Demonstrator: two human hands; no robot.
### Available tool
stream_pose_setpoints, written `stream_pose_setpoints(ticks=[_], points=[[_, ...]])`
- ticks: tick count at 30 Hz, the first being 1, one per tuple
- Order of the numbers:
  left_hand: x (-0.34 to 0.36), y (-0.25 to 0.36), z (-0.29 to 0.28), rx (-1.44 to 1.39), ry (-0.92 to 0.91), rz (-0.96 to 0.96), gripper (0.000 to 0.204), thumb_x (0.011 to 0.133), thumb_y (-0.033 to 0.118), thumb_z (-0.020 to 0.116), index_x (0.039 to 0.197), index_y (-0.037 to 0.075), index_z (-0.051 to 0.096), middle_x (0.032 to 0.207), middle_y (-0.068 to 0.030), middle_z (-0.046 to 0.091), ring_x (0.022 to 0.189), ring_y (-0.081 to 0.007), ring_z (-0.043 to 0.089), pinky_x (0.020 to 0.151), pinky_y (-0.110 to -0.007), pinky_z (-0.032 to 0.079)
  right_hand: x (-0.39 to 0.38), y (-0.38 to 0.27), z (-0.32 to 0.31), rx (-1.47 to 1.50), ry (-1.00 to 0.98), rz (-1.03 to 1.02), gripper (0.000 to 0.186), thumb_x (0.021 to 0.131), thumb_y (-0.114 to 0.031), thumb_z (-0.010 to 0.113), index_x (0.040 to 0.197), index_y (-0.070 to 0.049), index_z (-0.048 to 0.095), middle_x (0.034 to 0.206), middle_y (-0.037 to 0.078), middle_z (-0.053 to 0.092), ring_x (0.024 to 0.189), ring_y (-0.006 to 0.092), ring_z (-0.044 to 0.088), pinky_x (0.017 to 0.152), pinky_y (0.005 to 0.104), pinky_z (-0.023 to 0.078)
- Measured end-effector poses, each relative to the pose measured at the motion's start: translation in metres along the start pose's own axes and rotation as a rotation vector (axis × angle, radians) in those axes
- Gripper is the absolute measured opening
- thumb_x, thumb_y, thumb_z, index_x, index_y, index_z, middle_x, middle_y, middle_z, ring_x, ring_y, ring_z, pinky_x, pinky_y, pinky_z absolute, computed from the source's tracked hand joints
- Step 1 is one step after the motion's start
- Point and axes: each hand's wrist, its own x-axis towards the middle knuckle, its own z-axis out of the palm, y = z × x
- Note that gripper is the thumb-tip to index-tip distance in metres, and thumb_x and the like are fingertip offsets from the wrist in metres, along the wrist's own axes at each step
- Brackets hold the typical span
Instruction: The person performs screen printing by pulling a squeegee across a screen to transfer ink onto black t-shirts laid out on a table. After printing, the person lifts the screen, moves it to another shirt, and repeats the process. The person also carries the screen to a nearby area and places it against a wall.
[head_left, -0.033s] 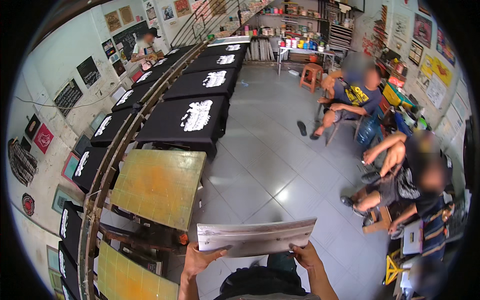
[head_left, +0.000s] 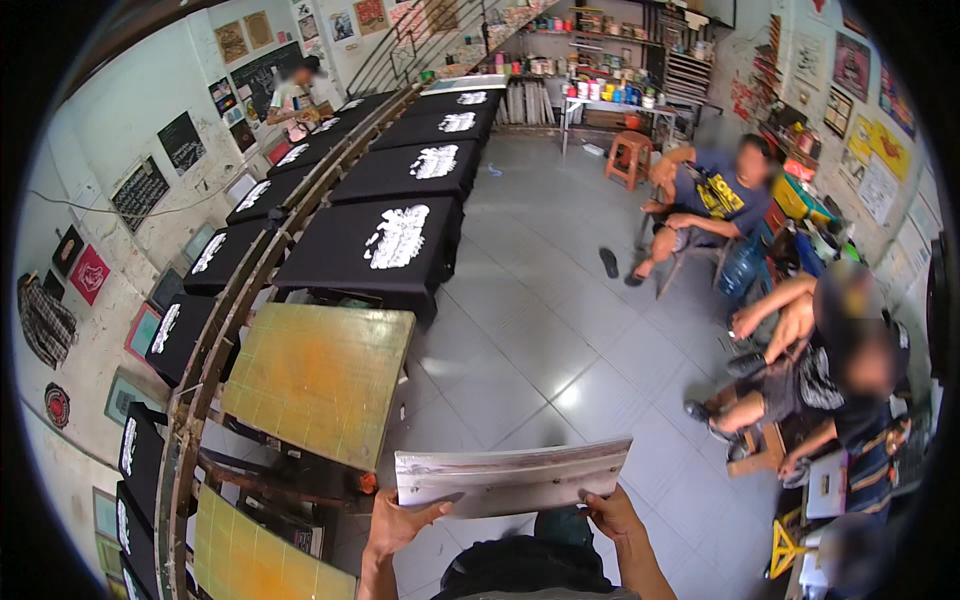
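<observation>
In front of my body I hold a wide, pale grey rectangular panel (head_left: 515,478) with a ridge along its length and a few dark marks. My left hand (head_left: 405,520) grips its left end, thumb lying on the near face. At the right end my right hand (head_left: 612,513) holds it the same way; the fingers behind the panel are hidden. To the left of the panel is a bare yellowish board (head_left: 318,375) with an orange stain. Closer to me on that side stands a second yellowish board (head_left: 262,560).
Black shirts (head_left: 375,245) with white prints lie on boards along a long wooden rail (head_left: 262,245). A person stands at the far left. Several people sit at the right, near an orange stool (head_left: 629,160). Grey tiled floor (head_left: 530,300) runs between them. Paint containers (head_left: 610,92) stand at the back.
The room has shifted slightly in view. Both hands and the panel keep the same place and grip.
</observation>
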Motion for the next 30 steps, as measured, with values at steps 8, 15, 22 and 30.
stream_pose_setpoints(ticks=[8, 15, 22, 30], points=[[0.165, 0.077, 0.045, -0.098, 0.207, -0.008, 0.040, 0.087, 0.012, 0.090, 0.121, -0.004, 0.076, 0.106, -0.0108, 0.081, 0.089, -0.0149, 0.074, 0.072, -0.032, 0.063, 0.236, -0.124, 0.006, -0.089, -0.174, 0.017, 0.063, 0.085, -0.032, 0.093, 0.131, -0.002, 0.063, 0.115, 0.011, 0.073, 0.096, 0.0220, 0.072, 0.076, 0.0339, 0.057], [0.292, 0.126, 0.108, -0.211, 0.463, -0.010, 0.043, 0.090, 0.015, 0.087, 0.123, -0.008, 0.072, 0.106, -0.0113, 0.078, 0.087, -0.0180, 0.072, 0.063, -0.033, 0.064, 0.424, -0.251, 0.035, -0.207, -0.267, 0.130, 0.057, 0.093, -0.031, 0.086, 0.135, -0.003, 0.061, 0.119, 0.008, 0.073, 0.104, 0.0195, 0.071, 0.080, 0.0368, 0.061], [0.429, 0.146, 0.130, -0.316, 0.523, -0.013, 0.041, 0.093, 0.019, 0.085, 0.121, -0.008, 0.073, 0.105, -0.0127, 0.077, 0.086, -0.0181, 0.073, 0.063, -0.033, 0.064, 0.578, -0.286, 0.070, -0.130, -0.217, 0.147, 0.045, 0.107, -0.036, 0.069, 0.140, -0.009, 0.058, 0.125, 0.005, 0.070, 0.108, 0.0174, 0.069, 0.090, 0.0365, 0.059], [0.660, 0.201, 0.108, -0.321, 0.467, 0.000, 0.034, 0.091, 0.020, 0.087, 0.112, -0.006, 0.076, 0.094, -0.0102, 0.078, 0.077, -0.0137, 0.071, 0.065, -0.032, 0.061, 0.763, -0.369, 0.117, -0.024, -0.140, 0.089, 0.042, 0.110, -0.042, 0.063, 0.138, -0.010, 0.060, 0.130, 0.001, 0.067, 0.119, 0.0182, 0.062, 0.101, 0.0403, 0.052]])
